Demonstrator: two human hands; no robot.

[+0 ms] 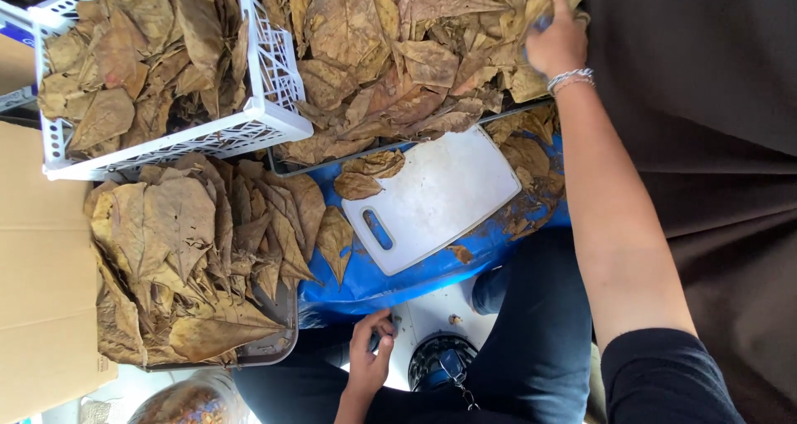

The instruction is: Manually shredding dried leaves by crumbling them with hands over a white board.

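The right hand [554,44] closes its grip on a dry brown leaf [544,0] atop the leaf pile [398,58], its long axis unclear. Below it lies a white cutting board [436,196], handle pointing toward the left hand [369,353], whose grip pinches a small dark object [378,338].

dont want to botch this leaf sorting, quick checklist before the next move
1. Right hand reaches the loose leaf pile: ok, it is touching the pile. Whether it grips a leaf: cannot tell.
2. Left hand is curled on a small dark object: ok. What the object is: cannot tell.
3. White cutting board has a bare middle: ok.
4. White basket has room: not ok, it is heaped.
5. Stacked leaves are inside the grey tray: not ok, they overhang it.
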